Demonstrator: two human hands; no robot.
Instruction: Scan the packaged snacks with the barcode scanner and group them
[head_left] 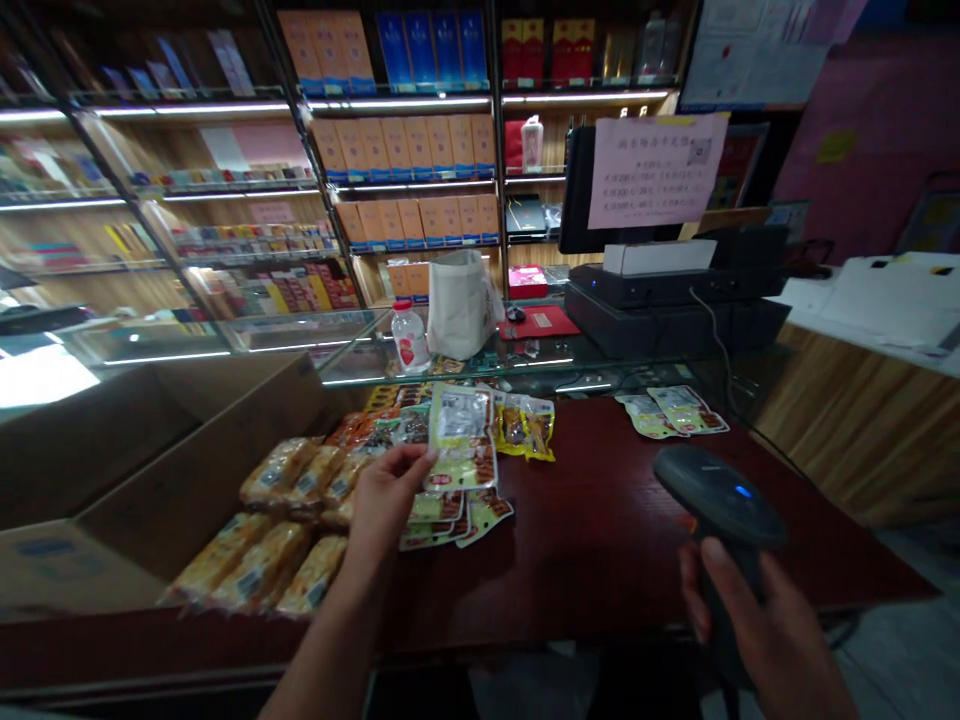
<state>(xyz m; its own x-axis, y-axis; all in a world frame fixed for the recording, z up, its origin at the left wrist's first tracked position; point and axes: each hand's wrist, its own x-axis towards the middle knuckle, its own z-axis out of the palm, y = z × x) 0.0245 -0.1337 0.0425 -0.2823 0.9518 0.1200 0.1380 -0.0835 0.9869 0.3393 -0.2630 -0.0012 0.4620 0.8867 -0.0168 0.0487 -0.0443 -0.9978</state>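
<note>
- Snack packet (461, 435), pale green with a silvery panel, is held up nearly upright left of the middle of the dark red bench (570, 560), toward its far edge.
- The left hand (386, 490) has its grip closed on that packet, thumb and fingers pinching it by the lower left edge.
- The right hand (772, 620) has its grip wrapped around the handle of a dark barcode scanner (712, 490), above the right part of the bench, near the closest edge. A small blue light glows on top. Scanner and packet are well apart, and I cannot tell whether anything is being read.
- Judging by how things lie, the handling looks partway along: two similar packets (688, 408) overlap near the far right corner, apart from the others, while more green packets (435, 508) lie loosely piled by the left hand. I cannot tell which have been dealt with.
- Near the far edge, just right of the held packet, lie yellow-edged packets (525, 428).
- Farther left, clear-wrapped golden food packs (247, 570) reach the near edge, beside an open cardboard box (202, 480) at the left end.
- Beyond the far edge, a bottle (410, 340) and a white bag (456, 305) stand on glass.
</note>
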